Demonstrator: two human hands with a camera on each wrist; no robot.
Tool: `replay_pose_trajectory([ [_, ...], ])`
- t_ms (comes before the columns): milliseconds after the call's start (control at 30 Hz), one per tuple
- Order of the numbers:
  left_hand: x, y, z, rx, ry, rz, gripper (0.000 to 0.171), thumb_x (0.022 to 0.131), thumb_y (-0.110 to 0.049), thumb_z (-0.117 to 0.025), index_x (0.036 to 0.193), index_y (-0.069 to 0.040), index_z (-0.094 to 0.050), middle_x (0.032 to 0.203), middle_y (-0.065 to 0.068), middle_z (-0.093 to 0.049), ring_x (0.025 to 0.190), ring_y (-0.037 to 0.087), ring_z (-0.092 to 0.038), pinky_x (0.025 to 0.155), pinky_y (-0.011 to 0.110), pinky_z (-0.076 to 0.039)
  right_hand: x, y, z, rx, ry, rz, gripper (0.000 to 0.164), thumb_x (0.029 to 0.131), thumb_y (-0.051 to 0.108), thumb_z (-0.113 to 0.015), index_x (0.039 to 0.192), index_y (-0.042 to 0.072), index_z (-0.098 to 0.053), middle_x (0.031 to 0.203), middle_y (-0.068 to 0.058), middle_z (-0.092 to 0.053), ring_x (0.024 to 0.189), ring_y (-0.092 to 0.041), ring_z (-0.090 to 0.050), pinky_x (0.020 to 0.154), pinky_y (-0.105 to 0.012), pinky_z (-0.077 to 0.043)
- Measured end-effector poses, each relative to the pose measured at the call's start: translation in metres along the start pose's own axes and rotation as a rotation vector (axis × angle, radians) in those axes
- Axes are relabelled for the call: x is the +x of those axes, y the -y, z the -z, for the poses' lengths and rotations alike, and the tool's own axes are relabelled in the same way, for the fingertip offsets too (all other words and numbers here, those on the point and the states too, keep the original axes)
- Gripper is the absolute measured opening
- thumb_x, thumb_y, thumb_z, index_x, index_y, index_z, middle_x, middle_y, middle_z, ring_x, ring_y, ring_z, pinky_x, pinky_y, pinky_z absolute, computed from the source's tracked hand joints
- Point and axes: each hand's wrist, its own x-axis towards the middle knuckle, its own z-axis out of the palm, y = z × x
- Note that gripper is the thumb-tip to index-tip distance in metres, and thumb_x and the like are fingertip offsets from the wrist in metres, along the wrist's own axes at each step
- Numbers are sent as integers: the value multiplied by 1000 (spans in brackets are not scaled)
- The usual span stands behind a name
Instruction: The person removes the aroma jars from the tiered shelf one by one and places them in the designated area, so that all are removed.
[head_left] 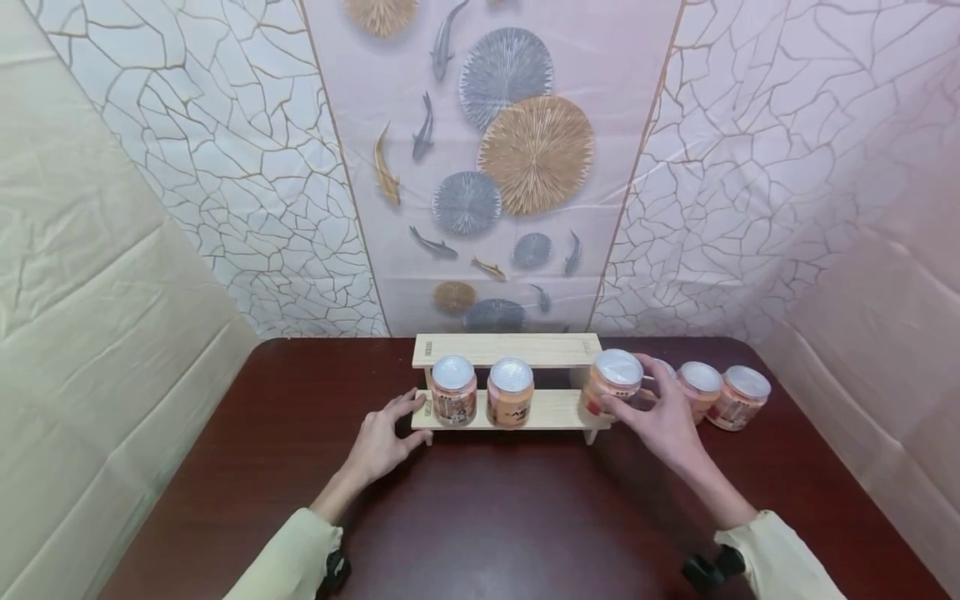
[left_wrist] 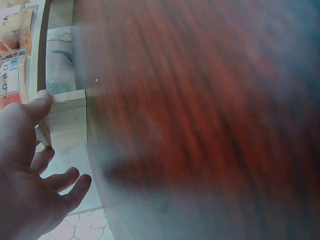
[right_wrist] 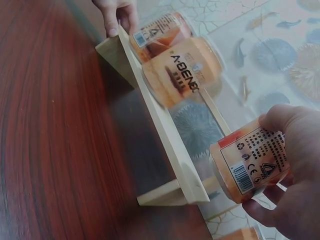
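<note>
A two-tier wooden rack (head_left: 555, 407) stands near the back of the table. My left hand (head_left: 378, 443) grips the left end of its lower board, thumb at the front edge in the left wrist view. Two orange-labelled jars with pale lids, a left one (head_left: 453, 392) and a second one (head_left: 511, 393), stand on that board. My right hand (head_left: 669, 421) holds a third jar (right_wrist: 250, 162) around its side, at the board's right end. In the right wrist view this jar looks slightly raised off the wood; its far side is hidden.
To the right of the rack, more jars stand on the dark table (head_left: 510, 517): a middle one (head_left: 702, 382), an outer one (head_left: 738, 400) and one partly hidden behind my right hand. The rack's upper board (head_left: 506, 348) rises behind the jars. A patterned cloth (head_left: 465, 250) hangs behind.
</note>
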Motion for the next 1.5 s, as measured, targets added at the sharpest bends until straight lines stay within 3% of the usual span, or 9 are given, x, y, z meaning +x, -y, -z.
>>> replay_pose_trajectory([
  [267, 3, 3, 1, 11, 0, -22, 58, 79, -16, -87, 131, -3, -66, 138, 18, -58, 125, 44, -53, 98, 57, -45, -7, -4, 16, -9, -12, -56, 70, 80, 2, -83, 140, -1, -48, 120, -20, -58, 88, 1, -62, 69, -16, -52],
  [600, 3, 4, 0, 10, -1, -17, 57, 80, -16, -87, 131, -2, -66, 138, 19, -58, 126, 44, -53, 98, 57, -44, -12, -11, 30, -83, -29, -81, 70, 80, 4, -84, 139, -6, -47, 119, -25, -56, 91, 8, -55, 78, -12, -50],
  [733, 2, 5, -1, 19, 3, -12, 57, 80, -16, -86, 131, -2, -66, 138, 18, -58, 126, 43, -53, 98, 57, -45, -14, -14, 32, -101, -41, -87, 70, 78, 3, -85, 136, -8, -48, 118, -25, -57, 94, 0, -58, 77, -12, -50],
  [933, 0, 3, 0, 14, -6, -7, 58, 78, -16, -87, 131, -3, -66, 138, 18, -58, 126, 43, -54, 98, 57, -45, -20, -19, 34, -138, -34, -106, 72, 78, 3, -84, 138, -10, -45, 118, -29, -57, 100, -38, -64, 73, -11, -50],
  [1100, 1, 3, 0, 17, -1, -6, 57, 79, -15, -87, 130, -2, -66, 138, 19, -58, 126, 43, -53, 98, 57, -45, -24, -24, 37, -179, -36, -92, 74, 78, 3, -84, 138, -11, -44, 119, -31, -57, 96, -35, -64, 71, -12, -50],
  [1267, 0, 2, 0, 12, -4, -3, 57, 78, -14, -87, 130, -2, -66, 138, 19, -58, 126, 44, -53, 98, 57, -45, -27, -29, 41, -211, -45, -101, 75, 77, 6, -85, 138, -10, -45, 119, -30, -58, 92, -7, -60, 69, -12, -50],
  [1300, 1, 2, 0, 13, -5, -4, 57, 78, -14, -87, 130, -2, -66, 138, 19, -58, 126, 44, -53, 98, 57, -45, -28, -30, 41, -221, -48, -101, 75, 77, 6, -86, 138, -10, -46, 118, -30, -59, 92, -7, -59, 68, -12, -50],
  [1367, 1, 1, 0, 11, -6, -4, 58, 78, -14, -88, 130, -2, -66, 138, 19, -58, 125, 44, -53, 98, 57, -45, -29, -32, 42, -227, -49, -102, 75, 77, 6, -86, 138, -9, -46, 118, -30, -59, 93, -12, -62, 68, -13, -50],
  [1500, 1, 1, 0, 9, -8, -7, 58, 78, -14, -88, 130, -2, -67, 137, 19, -58, 125, 44, -53, 99, 57, -44, -33, -36, 43, -238, -54, -95, 74, 76, 6, -86, 136, -9, -47, 116, -30, -59, 97, -36, -62, 68, -11, -48],
])
